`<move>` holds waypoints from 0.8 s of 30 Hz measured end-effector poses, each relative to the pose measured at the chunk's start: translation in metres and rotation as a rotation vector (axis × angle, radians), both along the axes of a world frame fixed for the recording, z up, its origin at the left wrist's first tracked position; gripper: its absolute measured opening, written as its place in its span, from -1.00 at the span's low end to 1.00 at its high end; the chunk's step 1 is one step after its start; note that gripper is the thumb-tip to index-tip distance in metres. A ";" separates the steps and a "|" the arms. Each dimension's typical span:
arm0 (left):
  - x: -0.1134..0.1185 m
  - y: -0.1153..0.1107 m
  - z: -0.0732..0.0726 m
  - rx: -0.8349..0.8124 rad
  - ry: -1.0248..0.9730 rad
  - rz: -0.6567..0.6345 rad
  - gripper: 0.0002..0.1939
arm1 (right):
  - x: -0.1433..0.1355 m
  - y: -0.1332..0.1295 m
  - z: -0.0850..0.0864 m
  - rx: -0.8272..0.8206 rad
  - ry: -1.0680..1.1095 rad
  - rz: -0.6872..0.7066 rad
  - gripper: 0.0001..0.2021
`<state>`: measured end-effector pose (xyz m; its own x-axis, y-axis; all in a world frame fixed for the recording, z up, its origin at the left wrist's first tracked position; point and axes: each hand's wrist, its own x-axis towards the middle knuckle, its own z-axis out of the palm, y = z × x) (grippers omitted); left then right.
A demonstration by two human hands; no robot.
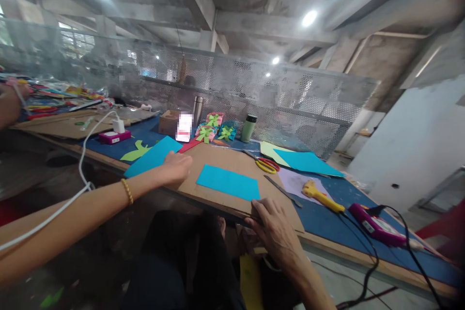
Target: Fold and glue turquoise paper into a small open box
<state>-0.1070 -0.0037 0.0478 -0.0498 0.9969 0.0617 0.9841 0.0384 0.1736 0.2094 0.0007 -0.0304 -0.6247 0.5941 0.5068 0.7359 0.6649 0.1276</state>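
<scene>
A blue rectangular sheet (228,182) lies flat on a piece of brown cardboard (209,155) in front of me. My right hand (272,220) rests at its near right corner, fingers stretched out and lying on the cardboard's front edge. My left hand (177,167) hovers to the left of the sheet with its fingers curled in; whatever may be between them is hidden. Behind that wrist is a larger blue sheet (154,156). Scissors with red and yellow handles (268,164) and a dark narrow blade (283,191) lie right of the blue rectangle.
A yellow glue gun (321,196) rests on lilac paper (296,181), near a purple power strip (378,227) with a black cable. Toward the back stand a green bottle (249,129), a lit phone (184,127) and small baskets with green bows (206,133). A white cable (85,147) crosses my left forearm.
</scene>
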 end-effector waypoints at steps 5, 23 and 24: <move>0.064 -0.022 -0.019 0.486 0.167 -0.408 -0.70 | -0.004 -0.005 0.005 0.008 -0.029 -0.005 -0.81; 0.107 -0.024 -0.086 0.582 0.017 -0.482 -0.49 | -0.011 -0.010 0.019 -0.038 -0.093 -0.073 -0.72; 0.108 -0.024 -0.086 0.587 0.020 -0.481 -0.47 | -0.009 -0.010 0.019 -0.047 -0.094 -0.066 -0.74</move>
<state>0.0008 -0.0277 -0.0387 0.3893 0.7114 0.5851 0.8720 -0.4892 0.0145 0.2005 -0.0092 -0.0111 -0.6271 0.6571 0.4183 0.7643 0.6226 0.1678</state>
